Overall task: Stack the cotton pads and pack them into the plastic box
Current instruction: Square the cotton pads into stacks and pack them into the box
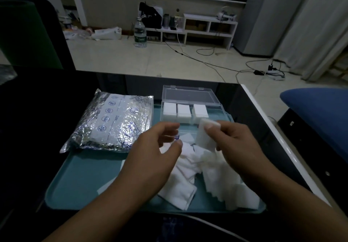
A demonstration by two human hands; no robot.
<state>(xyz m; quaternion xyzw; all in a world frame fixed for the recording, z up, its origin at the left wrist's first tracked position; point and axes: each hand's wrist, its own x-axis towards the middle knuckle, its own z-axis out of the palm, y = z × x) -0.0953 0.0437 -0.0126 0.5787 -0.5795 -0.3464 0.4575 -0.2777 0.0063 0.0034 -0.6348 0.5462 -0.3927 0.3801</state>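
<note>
A clear plastic box [218,108] stands open at the back of the teal tray [79,181], its lid tipped back. Three stacks of white cotton pads [183,112] fill its row. My right hand [235,140] pinches a small stack of pads [205,136] upright just in front of the box. My left hand [156,147] hovers beside it with fingers loosely curled and holds nothing I can see. Loose cotton pads [212,175] lie heaped on the tray under both hands.
A silver foil bag [111,121] lies on the tray's left part. The tray sits on a dark glossy table [47,100] with a white right edge. A blue seat [320,106] stands to the right, beyond the table.
</note>
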